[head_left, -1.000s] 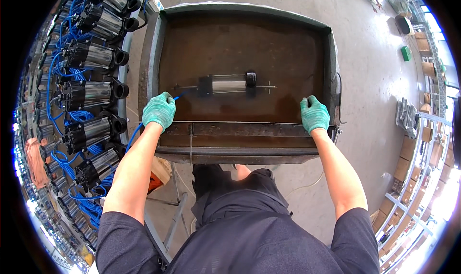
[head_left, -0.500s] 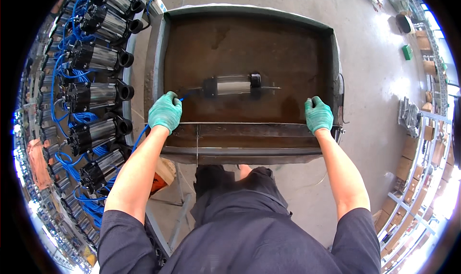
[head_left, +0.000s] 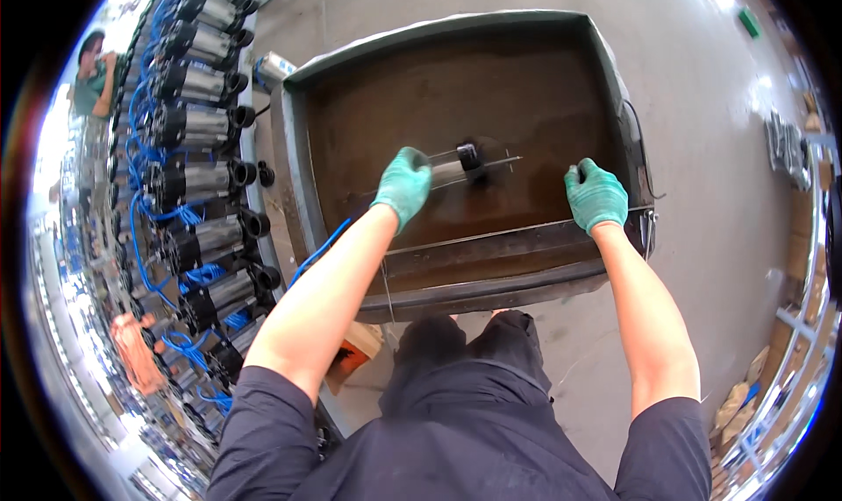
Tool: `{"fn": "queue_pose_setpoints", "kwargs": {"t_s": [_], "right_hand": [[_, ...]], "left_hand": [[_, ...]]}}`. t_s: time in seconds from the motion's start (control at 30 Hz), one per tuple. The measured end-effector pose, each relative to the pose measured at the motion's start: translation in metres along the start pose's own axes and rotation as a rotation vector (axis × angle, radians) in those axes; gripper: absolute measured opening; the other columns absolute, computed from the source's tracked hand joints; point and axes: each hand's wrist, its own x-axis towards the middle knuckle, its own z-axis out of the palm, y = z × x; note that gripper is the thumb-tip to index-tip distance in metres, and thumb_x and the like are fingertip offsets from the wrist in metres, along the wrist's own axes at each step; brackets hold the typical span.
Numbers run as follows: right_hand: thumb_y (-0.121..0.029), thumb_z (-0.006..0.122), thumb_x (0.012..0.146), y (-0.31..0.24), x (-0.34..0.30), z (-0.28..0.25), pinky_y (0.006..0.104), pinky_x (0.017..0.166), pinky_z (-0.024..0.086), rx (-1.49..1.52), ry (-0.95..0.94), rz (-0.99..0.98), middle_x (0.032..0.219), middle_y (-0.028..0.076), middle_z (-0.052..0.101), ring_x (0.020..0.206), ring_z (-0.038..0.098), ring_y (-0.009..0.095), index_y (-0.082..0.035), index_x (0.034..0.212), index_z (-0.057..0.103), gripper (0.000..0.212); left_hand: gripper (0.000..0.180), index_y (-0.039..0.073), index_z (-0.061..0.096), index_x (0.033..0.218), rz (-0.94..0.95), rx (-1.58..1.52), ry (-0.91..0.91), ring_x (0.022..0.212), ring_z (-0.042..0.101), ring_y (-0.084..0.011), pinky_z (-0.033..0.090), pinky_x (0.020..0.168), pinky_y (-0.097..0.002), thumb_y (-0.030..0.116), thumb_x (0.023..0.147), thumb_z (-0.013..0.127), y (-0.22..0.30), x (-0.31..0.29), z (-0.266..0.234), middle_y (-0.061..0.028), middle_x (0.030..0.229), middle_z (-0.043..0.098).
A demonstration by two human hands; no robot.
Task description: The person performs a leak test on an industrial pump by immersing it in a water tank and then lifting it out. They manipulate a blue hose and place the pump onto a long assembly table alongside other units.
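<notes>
A cylindrical device with a clear or silvery body and a black end cap lies under brownish water in a rectangular metal tank. A thin rod sticks out of its right end. My green-gloved left hand reaches over the device's left part and hides it; the fingers are curled, and what they grip cannot be seen. Gloved in green too, my right hand is near the tank's front right corner, fingers curled in and their inside hidden. A blue cable runs beside my left forearm.
Several similar cylinders with black ends and blue cables stand in a row on a rack at left. A metal bar crosses the tank's front. A person is at the far left. Shelving with cardboard boxes lies right.
My left hand has moved from the tank's left side, by the blue cable, rightward over the device. My right hand remains near the right side. The view has shifted and tilted.
</notes>
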Motion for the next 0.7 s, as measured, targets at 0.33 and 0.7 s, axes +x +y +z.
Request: {"fn": "queue_pose_setpoints", "kwargs": {"t_s": [0.33,0.7], "right_hand": [[-0.037,0.053,0.103,0.009,0.002,-0.002,0.0524,0.081,0.059,0.100,0.050,-0.025,0.097,0.015,0.077,0.092,0.074,0.039,-0.011,0.101,0.069,0.030],[-0.037,0.057,0.101,0.019,0.002,0.001,0.0488,0.078,0.060,0.179,0.037,-0.028,0.096,0.014,0.078,0.089,0.075,0.035,-0.012,0.104,0.073,0.029]], "left_hand": [[0.004,0.009,0.066,0.095,-0.586,-0.640,-0.253,0.063,0.062,-0.0177,0.056,0.058,-0.0350,0.011,0.097,0.063,0.073,0.050,0.062,-0.0047,0.077,0.063],[0.022,0.014,0.057,0.094,-0.494,-0.446,-0.154,0.063,0.061,-0.0156,0.058,0.052,-0.0339,0.015,0.095,0.079,0.052,0.008,0.048,-0.0031,0.082,0.064]]}}
